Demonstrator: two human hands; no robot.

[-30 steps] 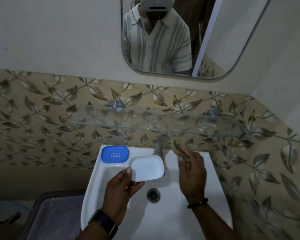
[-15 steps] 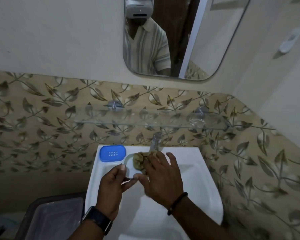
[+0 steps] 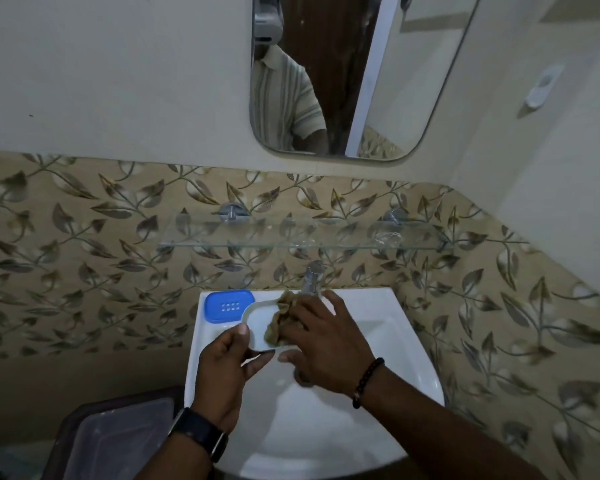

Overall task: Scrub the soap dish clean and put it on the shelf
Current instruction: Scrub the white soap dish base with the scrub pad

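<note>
Lower left: dark lidded bin [image 3: 118,438] beside the sink [image 3: 409,344]. On the sink's back left corner sits a blue tray [image 3: 227,305] with drain holes.

Our left hand [image 3: 227,374], with a watch [image 3: 200,434] on the wrist, pinches the white soap dish [image 3: 257,329]: thumb on the near rim, fingers curled underneath. We hold the dish over the basin, just right of the blue tray.

A brown scrub pad [image 3: 282,318] lies in the dish's right half. Our right hand [image 3: 326,348], with a bead bracelet [image 3: 368,382] on the wrist, presses the pad with fingers spread and mostly straight.

The tap [image 3: 313,277] stands just behind the pad. The glass shelf [image 3: 343,239] is on the wall above, well apart from the dish.
</note>
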